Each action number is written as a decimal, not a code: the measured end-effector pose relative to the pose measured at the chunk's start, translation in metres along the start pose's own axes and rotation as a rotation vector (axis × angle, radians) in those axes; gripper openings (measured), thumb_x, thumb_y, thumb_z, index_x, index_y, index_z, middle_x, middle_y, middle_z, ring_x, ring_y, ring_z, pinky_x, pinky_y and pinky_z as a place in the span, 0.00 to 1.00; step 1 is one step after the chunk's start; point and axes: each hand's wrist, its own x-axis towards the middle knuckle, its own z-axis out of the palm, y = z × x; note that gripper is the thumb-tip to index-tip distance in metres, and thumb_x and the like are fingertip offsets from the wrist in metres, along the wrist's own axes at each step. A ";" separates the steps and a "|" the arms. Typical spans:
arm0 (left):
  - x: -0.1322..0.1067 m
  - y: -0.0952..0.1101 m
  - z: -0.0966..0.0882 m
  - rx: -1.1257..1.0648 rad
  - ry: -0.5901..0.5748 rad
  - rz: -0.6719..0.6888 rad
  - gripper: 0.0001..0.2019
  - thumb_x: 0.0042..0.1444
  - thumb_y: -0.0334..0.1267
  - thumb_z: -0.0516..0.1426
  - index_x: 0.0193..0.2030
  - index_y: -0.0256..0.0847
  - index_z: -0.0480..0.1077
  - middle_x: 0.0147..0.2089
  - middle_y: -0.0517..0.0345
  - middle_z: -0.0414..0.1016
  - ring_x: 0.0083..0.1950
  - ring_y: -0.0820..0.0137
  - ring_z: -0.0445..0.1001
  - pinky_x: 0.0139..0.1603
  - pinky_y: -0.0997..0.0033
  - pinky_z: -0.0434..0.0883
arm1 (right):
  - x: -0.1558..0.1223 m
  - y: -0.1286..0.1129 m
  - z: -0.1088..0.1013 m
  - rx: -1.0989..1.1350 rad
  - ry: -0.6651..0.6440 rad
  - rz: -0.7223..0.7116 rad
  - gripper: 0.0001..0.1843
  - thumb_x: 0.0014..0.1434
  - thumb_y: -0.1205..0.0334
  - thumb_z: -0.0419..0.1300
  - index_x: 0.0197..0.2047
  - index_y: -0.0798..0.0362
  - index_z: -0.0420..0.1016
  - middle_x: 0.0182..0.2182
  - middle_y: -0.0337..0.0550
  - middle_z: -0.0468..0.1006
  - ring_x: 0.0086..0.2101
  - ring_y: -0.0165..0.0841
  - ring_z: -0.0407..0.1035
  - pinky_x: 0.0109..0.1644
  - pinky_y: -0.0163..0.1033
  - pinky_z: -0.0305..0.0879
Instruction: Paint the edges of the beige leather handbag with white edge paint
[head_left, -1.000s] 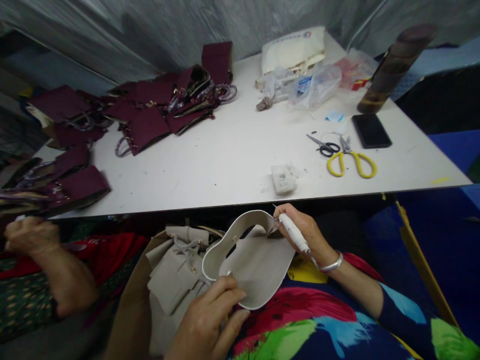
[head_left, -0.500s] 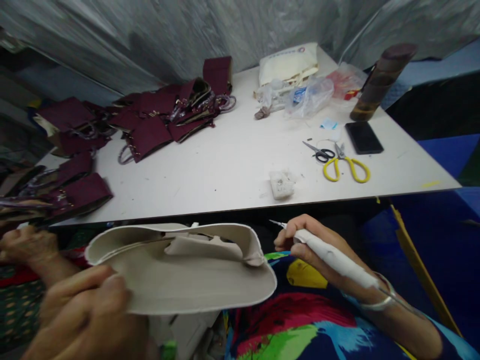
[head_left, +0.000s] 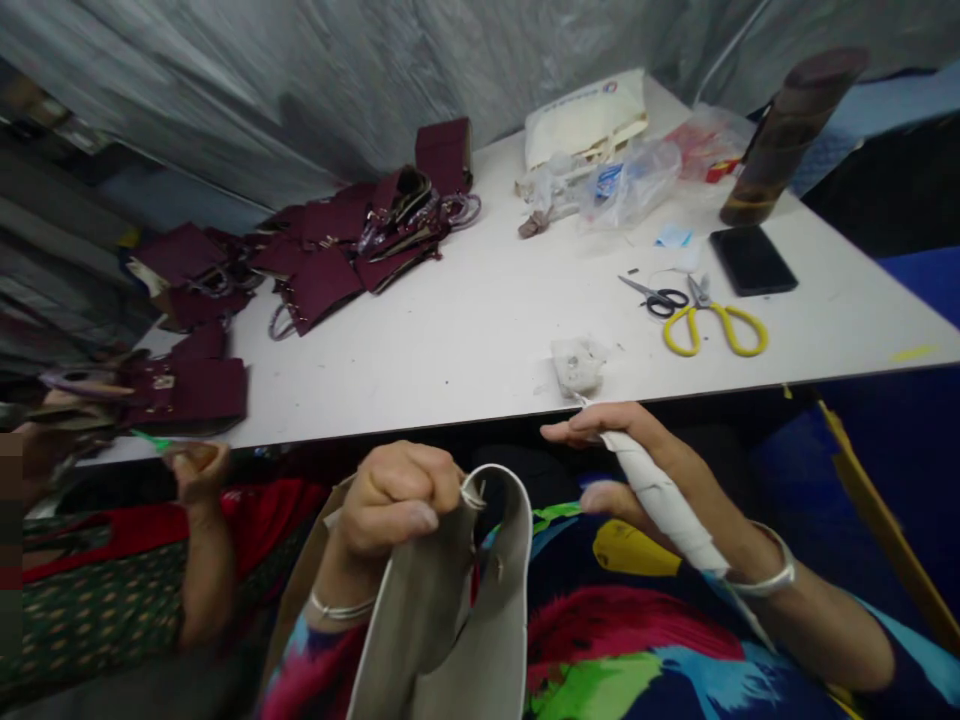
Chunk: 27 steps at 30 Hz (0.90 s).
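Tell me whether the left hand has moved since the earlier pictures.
Yes, forward: the left hand, gripping the bag, is nearer the edge of the table than in both earlier pictures.

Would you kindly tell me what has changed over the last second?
The left hand has risen toward the table, keeping hold of the beige bag piece and turning it end-on. The right hand has drawn the white pen-like tool away from the piece's rim, its grip loosened. A co-worker's hand now shows a green-tipped tool. The yellow-handled scissors and phone stayed put.
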 end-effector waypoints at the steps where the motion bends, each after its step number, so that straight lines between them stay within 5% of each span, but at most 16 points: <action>1: 0.007 -0.004 0.015 -0.108 -0.091 -0.033 0.36 0.52 0.68 0.61 0.08 0.46 0.53 0.14 0.54 0.60 0.17 0.65 0.65 0.23 0.57 0.72 | 0.004 -0.003 0.001 -0.018 -0.046 -0.047 0.31 0.57 0.48 0.75 0.58 0.45 0.70 0.55 0.48 0.83 0.55 0.43 0.78 0.57 0.44 0.77; 3: 0.018 -0.010 0.041 -0.263 -0.215 -0.052 0.35 0.52 0.64 0.62 0.09 0.45 0.53 0.14 0.55 0.59 0.18 0.67 0.63 0.25 0.58 0.70 | 0.010 -0.008 0.002 -0.043 -0.141 -0.080 0.35 0.54 0.48 0.77 0.60 0.46 0.68 0.54 0.47 0.82 0.51 0.41 0.79 0.52 0.41 0.77; 6: 0.027 -0.014 0.061 -0.320 -0.203 -0.069 0.35 0.51 0.66 0.62 0.09 0.45 0.54 0.16 0.54 0.61 0.19 0.68 0.61 0.26 0.58 0.69 | 0.014 -0.008 0.005 -0.113 -0.241 -0.043 0.25 0.60 0.58 0.74 0.55 0.48 0.69 0.46 0.41 0.82 0.39 0.32 0.77 0.42 0.36 0.73; 10: 0.033 -0.015 0.066 -0.344 -0.104 -0.134 0.32 0.50 0.64 0.62 0.09 0.45 0.58 0.18 0.52 0.65 0.21 0.65 0.63 0.28 0.58 0.69 | 0.009 0.001 0.006 -0.149 -0.229 -0.006 0.17 0.62 0.67 0.68 0.52 0.49 0.71 0.41 0.37 0.78 0.34 0.29 0.72 0.40 0.34 0.69; 27: 0.035 -0.014 0.087 -0.484 0.008 -0.035 0.27 0.58 0.48 0.65 0.12 0.42 0.64 0.21 0.54 0.68 0.26 0.66 0.63 0.30 0.61 0.65 | 0.003 0.023 0.013 -0.175 -0.081 -0.147 0.09 0.64 0.67 0.65 0.47 0.49 0.73 0.37 0.39 0.78 0.34 0.30 0.72 0.40 0.35 0.70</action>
